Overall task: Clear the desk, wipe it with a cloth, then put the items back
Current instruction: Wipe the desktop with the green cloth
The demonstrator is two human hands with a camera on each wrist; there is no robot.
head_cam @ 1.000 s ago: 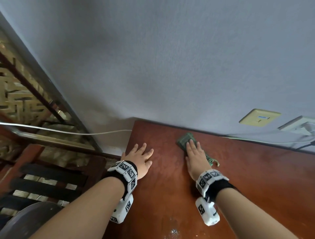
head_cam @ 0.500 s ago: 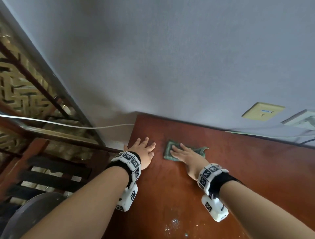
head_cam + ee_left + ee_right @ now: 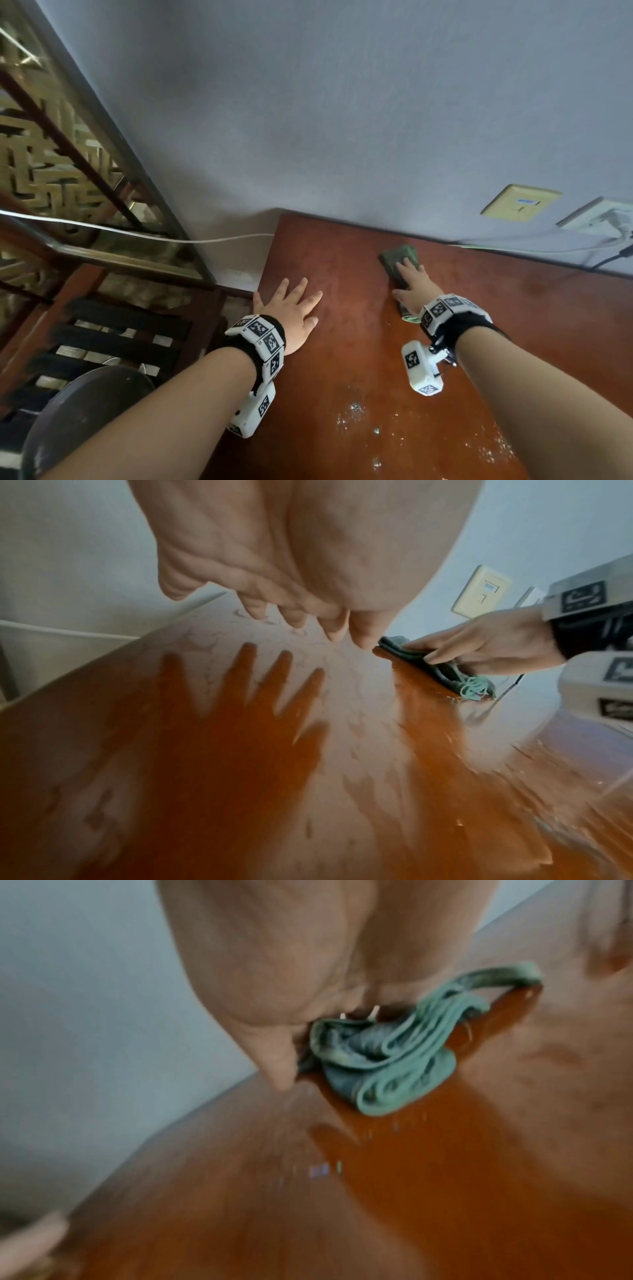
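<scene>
One green cloth [image 3: 399,262] lies flat under the right hand [image 3: 412,286].

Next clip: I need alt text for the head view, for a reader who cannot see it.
A person's right hand presses a green cloth flat on a reddish-brown desk near the grey wall, while the left hand rests open on the desk's left edge. White specks dot the near desktop; wall plates and cables sit at right.
</scene>
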